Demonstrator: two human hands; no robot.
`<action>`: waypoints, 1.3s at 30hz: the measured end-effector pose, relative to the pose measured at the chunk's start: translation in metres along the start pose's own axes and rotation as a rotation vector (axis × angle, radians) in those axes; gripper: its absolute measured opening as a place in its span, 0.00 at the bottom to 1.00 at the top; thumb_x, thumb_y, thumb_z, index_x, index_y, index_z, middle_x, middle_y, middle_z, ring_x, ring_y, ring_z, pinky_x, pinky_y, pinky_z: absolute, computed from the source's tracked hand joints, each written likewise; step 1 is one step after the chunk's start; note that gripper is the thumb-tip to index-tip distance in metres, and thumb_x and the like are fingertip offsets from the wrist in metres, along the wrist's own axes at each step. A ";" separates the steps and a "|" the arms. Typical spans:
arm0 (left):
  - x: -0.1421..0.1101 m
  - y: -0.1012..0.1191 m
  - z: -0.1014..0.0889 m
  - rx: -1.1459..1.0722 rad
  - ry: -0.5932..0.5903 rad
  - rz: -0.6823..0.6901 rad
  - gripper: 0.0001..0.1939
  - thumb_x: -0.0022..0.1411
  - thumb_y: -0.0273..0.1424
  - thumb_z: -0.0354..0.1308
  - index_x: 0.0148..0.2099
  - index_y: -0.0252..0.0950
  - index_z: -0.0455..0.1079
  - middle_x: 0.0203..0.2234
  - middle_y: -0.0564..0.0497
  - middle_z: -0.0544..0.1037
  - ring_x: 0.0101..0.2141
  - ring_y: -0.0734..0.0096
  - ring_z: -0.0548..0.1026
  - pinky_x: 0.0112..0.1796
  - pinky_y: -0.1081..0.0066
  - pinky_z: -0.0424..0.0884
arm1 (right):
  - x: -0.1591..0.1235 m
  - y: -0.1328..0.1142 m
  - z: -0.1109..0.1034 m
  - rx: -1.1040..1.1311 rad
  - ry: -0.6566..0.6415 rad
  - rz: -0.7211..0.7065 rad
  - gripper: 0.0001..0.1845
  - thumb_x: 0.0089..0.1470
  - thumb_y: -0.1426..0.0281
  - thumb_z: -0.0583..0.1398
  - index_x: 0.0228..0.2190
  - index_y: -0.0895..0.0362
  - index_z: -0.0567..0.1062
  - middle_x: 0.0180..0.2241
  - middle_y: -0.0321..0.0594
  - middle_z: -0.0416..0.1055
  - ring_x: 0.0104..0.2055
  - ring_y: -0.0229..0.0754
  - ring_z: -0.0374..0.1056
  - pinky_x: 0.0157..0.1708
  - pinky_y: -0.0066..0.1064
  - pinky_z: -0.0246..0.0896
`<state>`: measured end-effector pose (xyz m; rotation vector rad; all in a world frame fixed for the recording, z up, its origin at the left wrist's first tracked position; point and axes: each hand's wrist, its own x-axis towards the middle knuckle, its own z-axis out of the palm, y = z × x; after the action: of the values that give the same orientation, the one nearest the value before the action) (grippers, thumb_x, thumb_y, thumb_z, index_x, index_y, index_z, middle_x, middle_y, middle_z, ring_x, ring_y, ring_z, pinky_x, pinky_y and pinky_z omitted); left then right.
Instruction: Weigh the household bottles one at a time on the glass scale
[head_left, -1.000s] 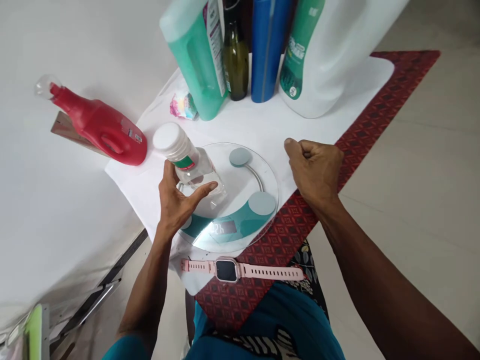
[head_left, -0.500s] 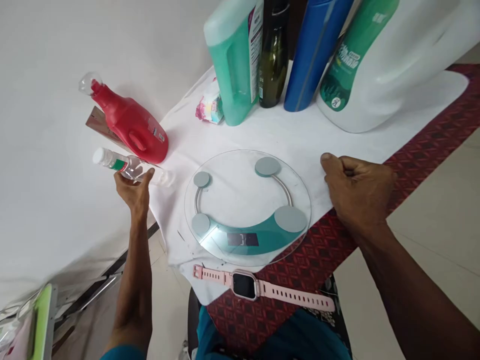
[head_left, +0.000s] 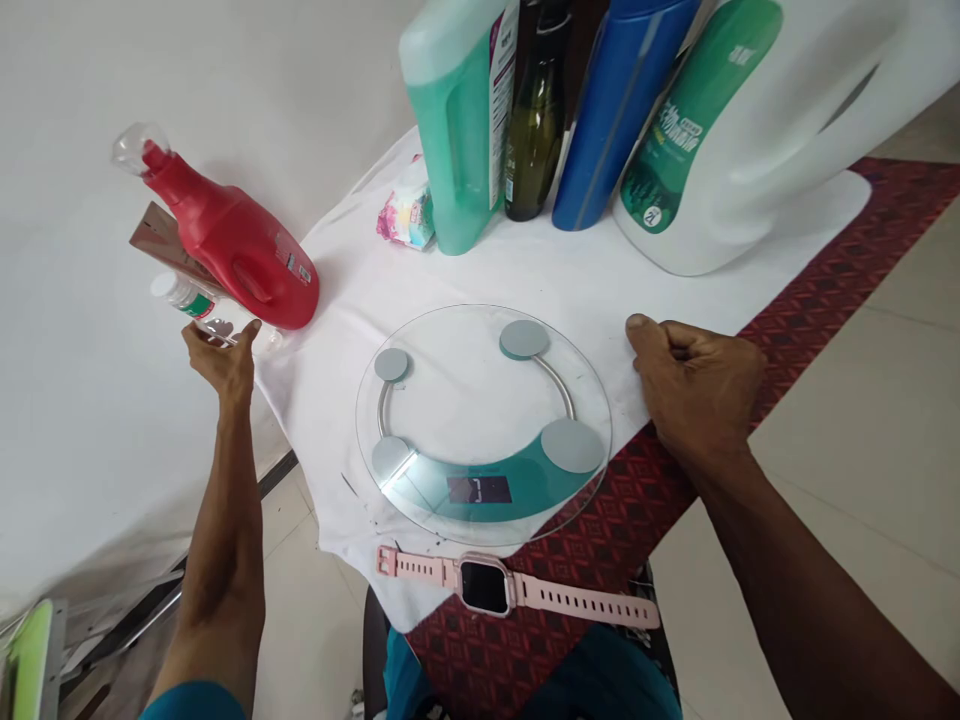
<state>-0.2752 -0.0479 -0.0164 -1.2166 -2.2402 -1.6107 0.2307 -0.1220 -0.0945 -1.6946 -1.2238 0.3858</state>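
On the left, my left hand (head_left: pixel 225 362) has its thumb and fingers around a small clear bottle (head_left: pixel 217 318) with a white cap and a green label. The bottle leans close beside a red detergent bottle (head_left: pixel 247 240); whether its base touches the cloth I cannot tell. My right hand (head_left: pixel 694 385) is closed in a fist at the table's right edge, with nothing visible in it. Between the hands lies a round glass bathroom scale (head_left: pixel 487 498) with a teal band and a dark display. A pink-strapped smartwatch (head_left: pixel 484 585) rests below the scale.
At the back stand a green liquid bottle (head_left: pixel 457 150), a dark glass bottle (head_left: pixel 534 150), a blue bottle (head_left: pixel 615 120) and a big white jug (head_left: pixel 720 220). A small colourful packet (head_left: pixel 406 212) sits beside them. Behind the red bottle is a brown box (head_left: pixel 161 235).
My left hand has moved left with the clear bottle, bringing it nearer the red bottle and brown box. The whole view has shifted slightly. My right hand keeps its fist.
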 end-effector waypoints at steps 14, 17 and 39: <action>0.017 -0.020 0.014 -0.089 -0.053 -0.114 0.48 0.32 0.49 0.81 0.47 0.46 0.53 0.50 0.50 0.73 0.49 0.55 0.73 0.53 0.51 0.72 | 0.004 -0.009 -0.002 0.099 -0.008 0.034 0.30 0.64 0.61 0.61 0.16 0.51 0.53 0.17 0.29 0.47 0.23 0.34 0.46 0.29 0.35 0.42; -0.015 0.000 0.005 -0.063 0.095 0.041 0.47 0.42 0.55 0.72 0.58 0.48 0.54 0.66 0.42 0.65 0.64 0.43 0.67 0.64 0.42 0.67 | 0.006 -0.007 -0.001 0.118 -0.013 0.033 0.30 0.65 0.59 0.60 0.17 0.51 0.53 0.18 0.29 0.46 0.24 0.34 0.45 0.29 0.35 0.42; -0.301 0.316 0.259 -0.480 -0.852 0.399 0.61 0.50 0.63 0.80 0.74 0.41 0.60 0.78 0.32 0.57 0.81 0.32 0.49 0.77 0.37 0.55 | 0.012 -0.014 -0.012 0.075 -0.162 0.140 0.25 0.71 0.61 0.60 0.20 0.54 0.69 0.19 0.34 0.61 0.25 0.37 0.53 0.32 0.35 0.40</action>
<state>0.2225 0.0442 -0.0496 -2.6851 -1.7427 -1.6949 0.2368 -0.1175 -0.0737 -1.7149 -1.1939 0.6570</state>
